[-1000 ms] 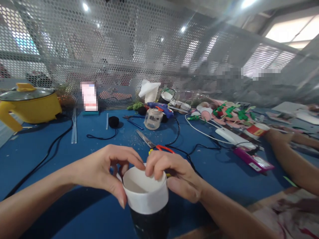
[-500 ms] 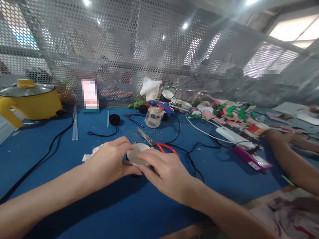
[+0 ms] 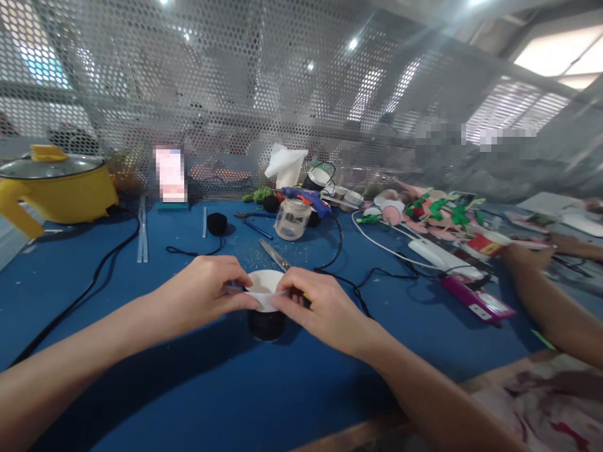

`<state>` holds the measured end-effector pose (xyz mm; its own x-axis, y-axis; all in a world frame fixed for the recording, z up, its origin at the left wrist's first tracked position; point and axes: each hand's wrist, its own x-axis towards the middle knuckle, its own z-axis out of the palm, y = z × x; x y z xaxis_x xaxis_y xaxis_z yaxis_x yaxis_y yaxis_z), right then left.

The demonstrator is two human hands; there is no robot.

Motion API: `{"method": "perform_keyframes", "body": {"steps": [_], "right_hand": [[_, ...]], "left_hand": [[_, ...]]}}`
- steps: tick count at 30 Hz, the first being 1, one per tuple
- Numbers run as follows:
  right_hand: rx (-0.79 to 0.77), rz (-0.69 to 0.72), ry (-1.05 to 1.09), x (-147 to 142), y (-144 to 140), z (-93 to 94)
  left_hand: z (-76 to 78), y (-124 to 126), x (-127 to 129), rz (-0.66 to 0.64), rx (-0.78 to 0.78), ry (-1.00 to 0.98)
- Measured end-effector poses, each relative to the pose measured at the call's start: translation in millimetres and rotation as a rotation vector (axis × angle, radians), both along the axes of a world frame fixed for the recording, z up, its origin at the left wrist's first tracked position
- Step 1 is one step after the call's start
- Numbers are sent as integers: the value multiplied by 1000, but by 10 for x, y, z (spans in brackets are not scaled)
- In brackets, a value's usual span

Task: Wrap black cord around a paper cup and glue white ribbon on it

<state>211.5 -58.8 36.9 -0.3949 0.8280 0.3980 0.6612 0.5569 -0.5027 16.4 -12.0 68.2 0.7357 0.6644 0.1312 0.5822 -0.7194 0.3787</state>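
In front of me a cup [image 3: 266, 326], black around its side and white inside, stands upright on the blue table. At its near rim, the fingers of my left hand [image 3: 207, 282] and my right hand [image 3: 320, 307] are closed in pinches on a white strip [image 3: 269, 303]. The strip sags slightly between them and looks like paper or tape; whether it is stuck to the cup I cannot tell. Just beyond my right hand lie scissors [image 3: 273, 254], their blades showing and their handles hidden behind the hand.
A black yarn ball [image 3: 217, 223], pliers [image 3: 254, 216], a clear jar [image 3: 291, 220] and a blue glue gun [image 3: 308, 201] lie beyond. At left stand a yellow pot [image 3: 61, 194] and a phone [image 3: 171, 176]. Cables and a purple power strip [image 3: 477, 300] lie right, near another person's arm [image 3: 541, 301].
My fingers have drawn back from inside the cup, uncovering its black side and the white strip. My right hand now covers the scissors' red handles.
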Motion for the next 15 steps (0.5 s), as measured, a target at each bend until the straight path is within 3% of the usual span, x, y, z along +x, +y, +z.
{"method": "perform_keyframes", "body": {"steps": [7,15], "right_hand": [[-39,-7,55,17,7,-33],[-34,48,-53,-5,21,-37]], "left_hand": [[-6,4,-18,-32,-99,-9],[-93,-18,31,10,-3,63]]}}
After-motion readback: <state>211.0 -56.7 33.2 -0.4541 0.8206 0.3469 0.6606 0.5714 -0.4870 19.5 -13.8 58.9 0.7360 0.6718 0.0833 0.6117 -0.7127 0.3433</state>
